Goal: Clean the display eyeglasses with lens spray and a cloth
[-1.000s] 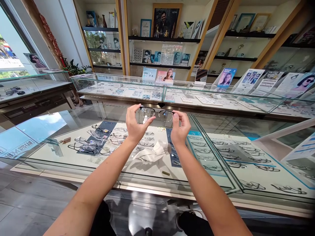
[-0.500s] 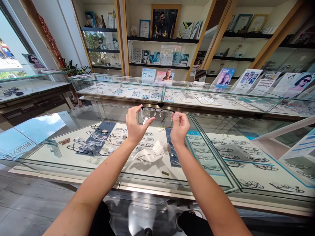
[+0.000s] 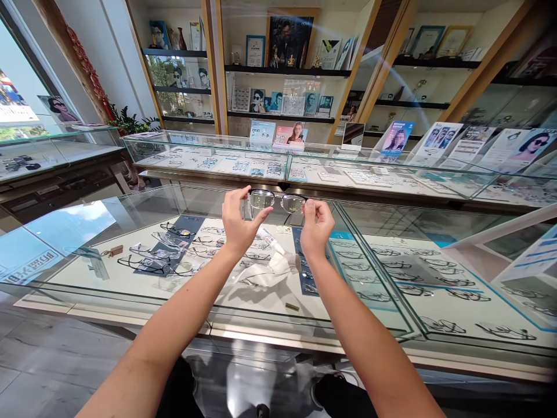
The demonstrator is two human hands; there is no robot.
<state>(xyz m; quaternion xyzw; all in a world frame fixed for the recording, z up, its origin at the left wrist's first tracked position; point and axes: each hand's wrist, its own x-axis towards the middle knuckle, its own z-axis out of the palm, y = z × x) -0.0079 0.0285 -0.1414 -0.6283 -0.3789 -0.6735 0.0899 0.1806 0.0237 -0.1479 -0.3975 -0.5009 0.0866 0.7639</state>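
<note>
Up above the glass counter I hold a pair of eyeglasses [image 3: 279, 196] with dark upper rims and clear lenses; small lettering shows on the right lens. My left hand [image 3: 237, 225] is closed on the left end of the frame, its thumb below the left lens. At the other end, the fingers of my right hand [image 3: 317, 225] pinch the frame. A small white printed piece [image 3: 270, 238] shows below the glasses; whether it hangs from them I cannot tell. Beneath lies a crumpled whitish cloth [image 3: 268, 271] on the counter.
The glass counter [image 3: 243, 313] shows many eyeglasses, some on dark strips [image 3: 190, 225]. A small brownish bar [image 3: 292, 306] lies near its front edge. To the right stands a white display stand [image 3: 483, 247]. Another glass case [image 3: 209, 144] runs behind, with shelves beyond.
The glasses have tilted slightly in my hands, and lettering now shows on the right lens. The white piece now appears lower, towards the cloth. Both hands have barely moved.
</note>
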